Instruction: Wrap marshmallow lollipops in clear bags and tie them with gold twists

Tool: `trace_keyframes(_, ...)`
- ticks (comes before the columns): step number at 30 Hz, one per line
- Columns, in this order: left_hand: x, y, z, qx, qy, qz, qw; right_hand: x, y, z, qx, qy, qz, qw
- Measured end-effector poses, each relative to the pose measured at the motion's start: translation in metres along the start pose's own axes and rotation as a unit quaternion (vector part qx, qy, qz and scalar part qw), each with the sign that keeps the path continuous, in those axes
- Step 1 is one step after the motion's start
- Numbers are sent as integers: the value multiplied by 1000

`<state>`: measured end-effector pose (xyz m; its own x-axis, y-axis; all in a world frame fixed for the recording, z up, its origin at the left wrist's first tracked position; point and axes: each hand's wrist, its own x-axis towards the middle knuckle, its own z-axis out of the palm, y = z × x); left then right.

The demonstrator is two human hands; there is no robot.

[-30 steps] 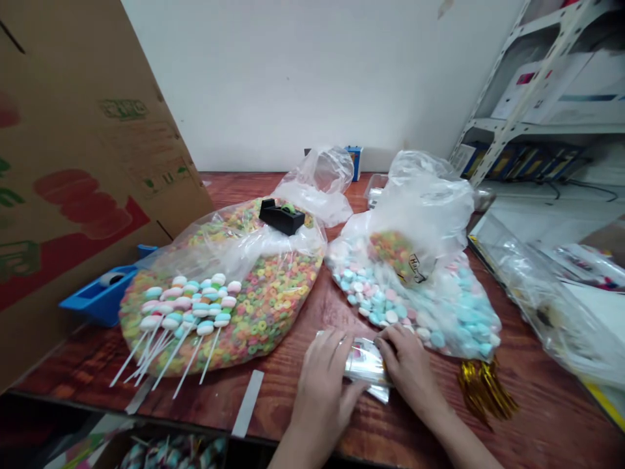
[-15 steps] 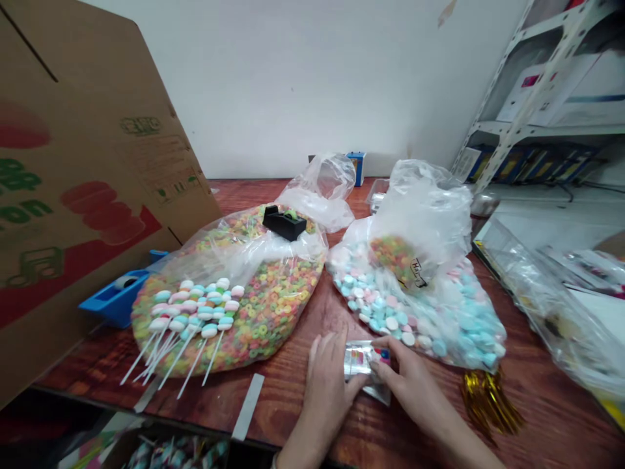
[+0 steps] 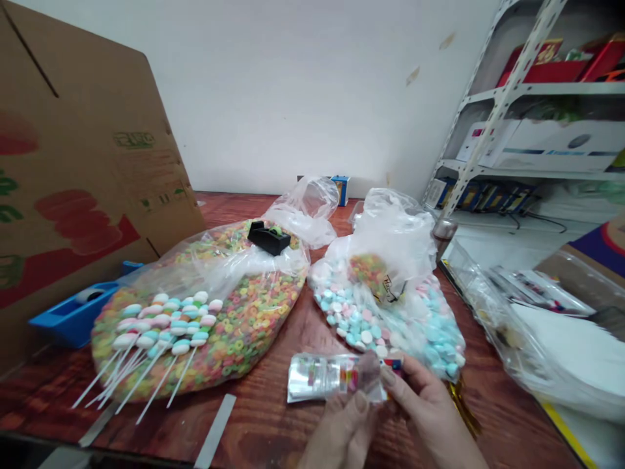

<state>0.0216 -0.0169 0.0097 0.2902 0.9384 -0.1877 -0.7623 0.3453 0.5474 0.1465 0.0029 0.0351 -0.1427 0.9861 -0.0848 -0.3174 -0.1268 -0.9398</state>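
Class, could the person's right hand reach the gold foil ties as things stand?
Probably yes: the right hand sits beside the gold foil ties, nothing between, though it pinches a clear plastic packet it would likely release first.

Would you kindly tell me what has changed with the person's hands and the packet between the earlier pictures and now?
The left hand has slid from on top of the clear packet to beneath it, and the right hand pinches its right end. The packet looks raised and spread wider leftward. The bag of coloured cereal rings and the bag of pastel candies stayed as they were.
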Motion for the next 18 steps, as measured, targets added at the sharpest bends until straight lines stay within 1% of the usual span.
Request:
trace_keyframes(1, 2, 4, 6, 5, 40, 36, 999, -2, 0, 0, -31, -7, -16, 999)
trace_keyframes(3, 5, 12, 13, 45, 130, 92, 986, -4, 0, -2, -97, -9, -40, 994)
trace_keyframes(4, 6, 14, 13, 66, 167, 109, 978, -5, 1, -3, -131, -3, -48, 990)
trace_keyframes(5, 7, 16, 12, 84, 190, 120, 971, -5, 3, -3, -169, 7, -55, 984)
trace_keyframes(7, 7, 17, 8, 105, 202, 132, 965, -5, 8, -3, -246, 32, -75, 966)
trace_keyframes(9, 7, 17, 3, 107, 206, 130, 964, -5, 12, -1, -290, 47, -86, 952)
trace_keyframes(11, 7, 18, 1, 80, 227, 125, 962, -5, 15, 2, -280, 42, -76, 956)
trace_keyframes(14, 7, 22, -1, 2, 257, 135, 957, -5, 15, 4, -217, 49, -37, 974)
trace_keyframes(16, 8, 25, -4, -35, 262, 138, 955, -7, 14, 4, -190, 80, -27, 978)
trace_keyframes(18, 9, 26, -9, -50, 267, 139, 952, -10, 12, 5, -196, 115, -54, 972)
